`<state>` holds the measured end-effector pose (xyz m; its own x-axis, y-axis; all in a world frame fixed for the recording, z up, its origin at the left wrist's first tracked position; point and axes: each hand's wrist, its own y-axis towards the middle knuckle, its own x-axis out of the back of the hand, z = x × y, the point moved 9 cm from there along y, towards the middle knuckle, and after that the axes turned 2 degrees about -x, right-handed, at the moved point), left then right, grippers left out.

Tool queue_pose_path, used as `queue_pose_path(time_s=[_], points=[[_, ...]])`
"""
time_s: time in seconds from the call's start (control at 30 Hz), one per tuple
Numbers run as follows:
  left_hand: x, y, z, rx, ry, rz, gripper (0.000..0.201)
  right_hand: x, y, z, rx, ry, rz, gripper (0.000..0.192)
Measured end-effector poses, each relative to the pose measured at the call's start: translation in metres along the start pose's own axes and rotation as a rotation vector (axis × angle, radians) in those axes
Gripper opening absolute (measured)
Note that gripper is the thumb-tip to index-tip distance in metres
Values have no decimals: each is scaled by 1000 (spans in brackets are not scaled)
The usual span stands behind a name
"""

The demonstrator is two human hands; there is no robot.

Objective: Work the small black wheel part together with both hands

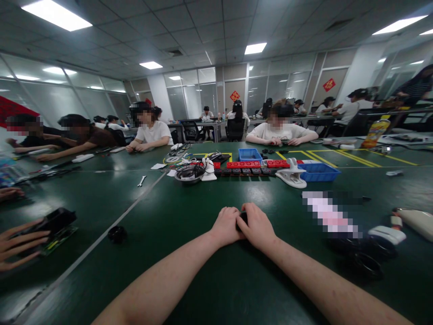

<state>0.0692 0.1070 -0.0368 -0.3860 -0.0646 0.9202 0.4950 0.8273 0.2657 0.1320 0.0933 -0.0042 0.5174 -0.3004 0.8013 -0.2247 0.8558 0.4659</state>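
My left hand (227, 225) and my right hand (257, 225) rest together on the green table (189, 275), both closed around a small black part (242, 218) that shows only as a dark sliver between them. Most of the part is hidden by my fingers. My forearms reach in from the bottom edge.
A small black ring (117, 234) lies left of my hands. Red parts (243, 164), blue bins (319, 172), a white tool (291, 177) and cables (189, 172) sit further back. White devices and black rings (368, 259) lie at right. A co-worker's hands (16, 243) hold a black part at left. Several people sit opposite.
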Motion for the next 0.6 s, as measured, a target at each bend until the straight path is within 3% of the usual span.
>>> queue_pose_path(time_s=[0.3,0.47,0.6], points=[[2,1,8,43,-11,-10,42,-1,1,1,46,34,3,12],[-1,4,9,-80,-130,45,40,2,-1,11,155,139,34,13],[-7,4,12,-163,-143,73,30,6,-10,31,334,248,70,19]])
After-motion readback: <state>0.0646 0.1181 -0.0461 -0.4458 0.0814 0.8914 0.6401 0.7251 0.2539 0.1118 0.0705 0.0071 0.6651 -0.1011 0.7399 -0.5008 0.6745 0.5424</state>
